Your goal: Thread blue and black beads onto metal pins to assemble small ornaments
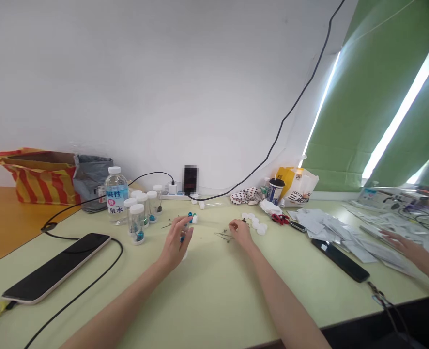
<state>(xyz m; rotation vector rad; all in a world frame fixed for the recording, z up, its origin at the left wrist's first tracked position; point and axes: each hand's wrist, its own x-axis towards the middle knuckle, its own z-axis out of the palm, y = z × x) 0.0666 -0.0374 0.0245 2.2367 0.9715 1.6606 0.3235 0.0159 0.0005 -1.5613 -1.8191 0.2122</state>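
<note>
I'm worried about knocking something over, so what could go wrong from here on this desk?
The blue-and-white item in the left hand is small and partly hidden, so it might slip. The capped clear vials stand upright and close together just beyond that hand, so a wide movement could tip several. The loose white caps lie beside the right hand and could get nudged and roll away.

Small blue-beaded stem (190,214) gripped in left hand (175,242), white plastic cap (194,219) just beside it. Loose dark wiry stems (223,236) lay flat at 9 o'clock from right hand (240,232); white caps (254,224) clustered touching at 2 o'clock.
</note>
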